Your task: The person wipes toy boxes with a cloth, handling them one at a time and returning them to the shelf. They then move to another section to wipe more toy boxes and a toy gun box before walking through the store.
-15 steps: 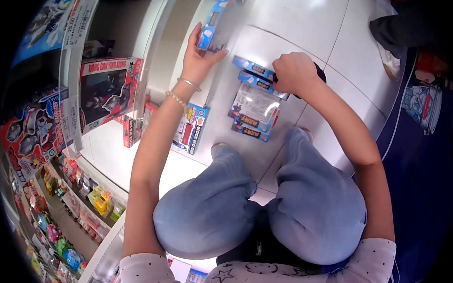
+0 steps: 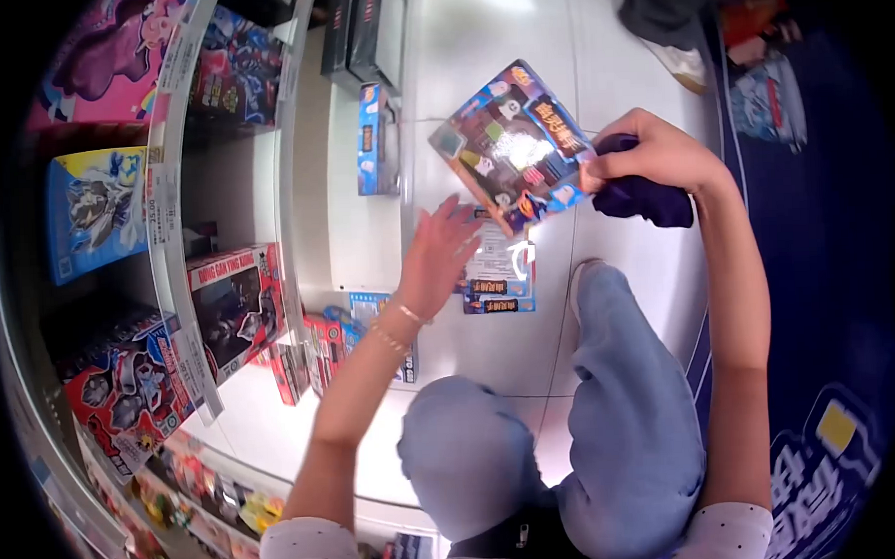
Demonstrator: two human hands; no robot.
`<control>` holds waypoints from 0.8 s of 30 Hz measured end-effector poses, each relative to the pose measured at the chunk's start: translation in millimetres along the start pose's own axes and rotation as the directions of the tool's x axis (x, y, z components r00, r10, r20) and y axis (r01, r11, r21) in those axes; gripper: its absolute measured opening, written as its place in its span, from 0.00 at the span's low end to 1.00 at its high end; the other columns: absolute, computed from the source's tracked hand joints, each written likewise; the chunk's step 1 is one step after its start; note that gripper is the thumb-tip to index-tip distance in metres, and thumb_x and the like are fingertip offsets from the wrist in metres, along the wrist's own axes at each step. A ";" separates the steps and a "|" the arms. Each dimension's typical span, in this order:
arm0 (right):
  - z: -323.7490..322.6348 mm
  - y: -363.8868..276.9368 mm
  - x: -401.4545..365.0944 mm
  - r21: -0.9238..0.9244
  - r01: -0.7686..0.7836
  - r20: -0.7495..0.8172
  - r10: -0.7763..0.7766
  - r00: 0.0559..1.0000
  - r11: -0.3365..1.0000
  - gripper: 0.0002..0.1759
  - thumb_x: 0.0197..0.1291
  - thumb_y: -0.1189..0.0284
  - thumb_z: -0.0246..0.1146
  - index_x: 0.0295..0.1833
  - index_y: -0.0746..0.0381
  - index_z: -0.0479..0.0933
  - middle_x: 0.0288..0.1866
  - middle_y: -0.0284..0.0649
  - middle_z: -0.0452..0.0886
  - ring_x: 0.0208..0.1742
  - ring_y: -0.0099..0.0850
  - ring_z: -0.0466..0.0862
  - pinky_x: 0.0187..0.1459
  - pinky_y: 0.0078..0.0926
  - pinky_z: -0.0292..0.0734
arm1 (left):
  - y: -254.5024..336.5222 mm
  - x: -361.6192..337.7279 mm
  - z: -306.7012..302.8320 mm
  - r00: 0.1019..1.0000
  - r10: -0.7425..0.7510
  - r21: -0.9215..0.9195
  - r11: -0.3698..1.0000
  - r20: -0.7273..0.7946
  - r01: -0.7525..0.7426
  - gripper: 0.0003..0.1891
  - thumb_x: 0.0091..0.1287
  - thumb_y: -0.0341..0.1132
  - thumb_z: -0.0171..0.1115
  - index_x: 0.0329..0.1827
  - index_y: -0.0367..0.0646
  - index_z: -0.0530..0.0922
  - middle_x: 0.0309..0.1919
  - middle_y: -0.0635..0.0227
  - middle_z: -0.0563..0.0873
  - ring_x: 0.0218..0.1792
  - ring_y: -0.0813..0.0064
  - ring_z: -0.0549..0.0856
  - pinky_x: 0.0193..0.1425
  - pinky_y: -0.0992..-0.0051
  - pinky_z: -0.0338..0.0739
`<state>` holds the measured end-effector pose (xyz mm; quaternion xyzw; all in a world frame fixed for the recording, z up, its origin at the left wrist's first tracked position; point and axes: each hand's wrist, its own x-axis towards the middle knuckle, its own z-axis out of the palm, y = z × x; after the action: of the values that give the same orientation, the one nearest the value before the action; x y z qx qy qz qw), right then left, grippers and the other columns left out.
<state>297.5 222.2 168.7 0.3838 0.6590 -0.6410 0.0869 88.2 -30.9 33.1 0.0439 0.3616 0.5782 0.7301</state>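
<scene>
My right hand (image 2: 650,159) grips the lower right corner of a blue toy box (image 2: 517,149) with a clear window, tilted above the floor. A dark purple cloth (image 2: 642,194) hangs at the same hand, against its palm. My left hand (image 2: 442,255) has its fingers spread and holds nothing; it is left of and below the box. Beneath, more blue packages (image 2: 499,288) lie stacked on the white tiles, partly hidden by the held box and my left hand. Another blue box (image 2: 371,144) stands on the bottom shelf at the left.
Shelves (image 2: 173,190) of boxed toys run along the left, with black boxes (image 2: 365,31) at the back of the bottom shelf. A person's shoe (image 2: 679,66) and a plastic-wrapped package (image 2: 765,106) are at the upper right. My knees are below.
My right hand has lifted a blue box off the floor. My left hand has let go of the box on the shelf and moved toward the floor stack. The view has shifted.
</scene>
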 end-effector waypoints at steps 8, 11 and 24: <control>67.2 -18.5 -96.2 -0.073 -0.120 0.120 0.128 0.984 0.990 0.17 0.52 0.71 0.74 0.44 0.72 0.85 0.30 0.38 0.87 0.31 0.21 0.83 0.40 0.19 0.80 | 5.7 -21.9 70.9 0.818 -0.115 -0.367 0.852 0.564 0.373 0.64 0.50 0.77 0.64 0.80 0.39 0.53 0.77 0.45 0.59 0.74 0.43 0.65 0.74 0.39 0.61; 85.9 -2.9 -111.7 -0.090 0.030 -0.215 -0.049 0.975 0.995 0.16 0.54 0.66 0.75 0.39 0.69 0.85 0.28 0.36 0.86 0.30 0.20 0.82 0.38 0.20 0.79 | 15.9 -49.1 83.0 0.849 -0.171 -0.288 0.892 0.500 0.349 0.65 0.40 0.61 0.78 0.80 0.39 0.53 0.75 0.45 0.62 0.72 0.46 0.69 0.76 0.45 0.63; 257.5 -89.8 -123.3 -0.760 0.320 -0.384 -0.789 0.479 0.565 0.15 0.58 0.57 0.67 0.42 0.57 0.82 0.42 0.44 0.79 0.33 0.44 0.85 0.36 0.39 0.82 | -14.9 -160.0 178.4 0.849 0.327 -0.588 0.808 0.415 -0.024 0.41 0.69 0.70 0.44 0.75 0.48 0.64 0.71 0.60 0.71 0.71 0.61 0.71 0.75 0.54 0.63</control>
<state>230.0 -50.6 271.3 0.2927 0.8938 -0.1937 -0.2793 192.3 -112.7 233.4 0.0089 -0.0314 0.6944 0.7188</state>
